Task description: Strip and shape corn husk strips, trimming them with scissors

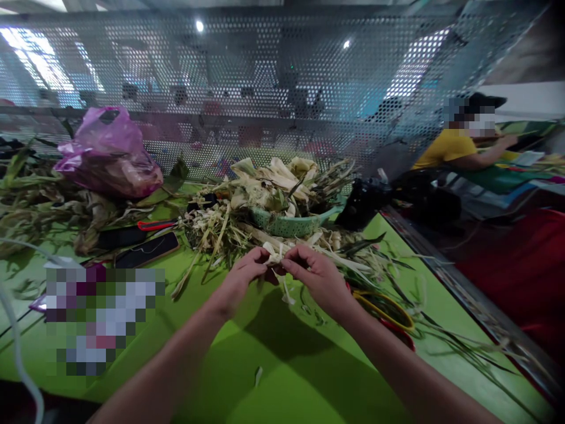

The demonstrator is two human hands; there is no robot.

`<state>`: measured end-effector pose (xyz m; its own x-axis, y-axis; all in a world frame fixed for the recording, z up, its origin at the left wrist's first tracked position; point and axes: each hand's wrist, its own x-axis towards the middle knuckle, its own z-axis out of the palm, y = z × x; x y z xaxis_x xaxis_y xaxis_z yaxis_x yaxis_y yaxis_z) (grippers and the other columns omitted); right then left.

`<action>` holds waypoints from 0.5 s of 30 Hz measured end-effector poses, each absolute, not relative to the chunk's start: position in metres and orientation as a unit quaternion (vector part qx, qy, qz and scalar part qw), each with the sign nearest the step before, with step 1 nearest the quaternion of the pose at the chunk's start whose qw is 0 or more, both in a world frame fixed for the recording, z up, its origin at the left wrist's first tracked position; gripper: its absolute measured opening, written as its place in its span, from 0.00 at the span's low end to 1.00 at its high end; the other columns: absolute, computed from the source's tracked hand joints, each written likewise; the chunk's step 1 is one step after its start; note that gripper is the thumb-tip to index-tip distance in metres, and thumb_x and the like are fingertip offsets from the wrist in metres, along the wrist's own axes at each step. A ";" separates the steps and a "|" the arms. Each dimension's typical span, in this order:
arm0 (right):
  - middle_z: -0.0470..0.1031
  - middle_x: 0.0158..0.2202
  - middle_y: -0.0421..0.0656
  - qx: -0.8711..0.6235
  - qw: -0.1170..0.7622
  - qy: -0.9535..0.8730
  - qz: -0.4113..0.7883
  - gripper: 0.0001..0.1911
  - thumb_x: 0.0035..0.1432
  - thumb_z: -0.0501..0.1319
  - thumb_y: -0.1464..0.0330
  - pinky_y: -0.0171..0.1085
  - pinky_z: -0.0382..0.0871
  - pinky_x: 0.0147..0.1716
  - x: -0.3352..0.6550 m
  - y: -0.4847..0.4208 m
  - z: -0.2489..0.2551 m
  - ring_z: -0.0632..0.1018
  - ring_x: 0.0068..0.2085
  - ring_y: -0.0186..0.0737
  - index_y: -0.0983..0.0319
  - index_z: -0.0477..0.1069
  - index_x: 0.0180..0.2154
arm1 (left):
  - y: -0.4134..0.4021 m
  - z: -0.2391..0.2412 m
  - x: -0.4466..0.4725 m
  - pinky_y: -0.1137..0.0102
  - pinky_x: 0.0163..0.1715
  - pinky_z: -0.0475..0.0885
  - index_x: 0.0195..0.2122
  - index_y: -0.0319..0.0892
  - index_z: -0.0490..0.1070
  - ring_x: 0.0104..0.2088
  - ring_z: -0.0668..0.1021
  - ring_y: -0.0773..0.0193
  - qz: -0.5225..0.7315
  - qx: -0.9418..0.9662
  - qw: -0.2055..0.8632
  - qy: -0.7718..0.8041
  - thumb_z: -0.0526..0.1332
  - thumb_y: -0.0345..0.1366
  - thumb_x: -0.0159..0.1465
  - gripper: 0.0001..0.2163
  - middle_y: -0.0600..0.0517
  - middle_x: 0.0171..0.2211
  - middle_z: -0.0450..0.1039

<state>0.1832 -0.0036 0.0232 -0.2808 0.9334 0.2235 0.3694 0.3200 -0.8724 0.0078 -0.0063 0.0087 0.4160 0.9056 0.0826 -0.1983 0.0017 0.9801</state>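
Between my two hands is a small bundle of pale corn husk (275,253), raised over the table. My left hand (249,271) pinches it from the left, with the fingertips partly hidden. From the other side, my right hand (315,272) grips it between thumb and forefinger. Thin husk strips dangle below it. Just behind stands a green perforated basket (286,225), heaped with dried corn husks (282,182). Scissors with yellow and red handles (388,309) lie to the right of my right forearm.
A pink plastic bag (110,156) and withered leaves (30,200) fill the back left of the green table (220,377). A phone (148,250) and a red-edged cutter (154,225) lie left. Behind rises a perforated metal screen (265,76). A person in yellow (450,147) sits right.
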 end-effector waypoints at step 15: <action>0.66 0.24 0.38 -0.465 0.280 -0.821 0.178 0.14 0.64 0.51 0.61 0.33 0.54 0.26 0.182 -0.004 0.027 0.65 0.25 0.34 0.60 0.62 0.28 | -0.008 0.006 0.009 0.74 0.28 0.59 0.36 0.41 0.66 0.28 0.63 0.69 0.413 0.564 0.608 0.376 0.56 0.40 0.62 0.08 0.55 0.27 0.61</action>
<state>0.1823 -0.0039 0.0271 -0.4099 0.8633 0.2946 0.6641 0.5038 -0.5523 0.0086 -0.0077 0.0060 0.3751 0.9269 0.0087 -0.0775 0.0220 0.9967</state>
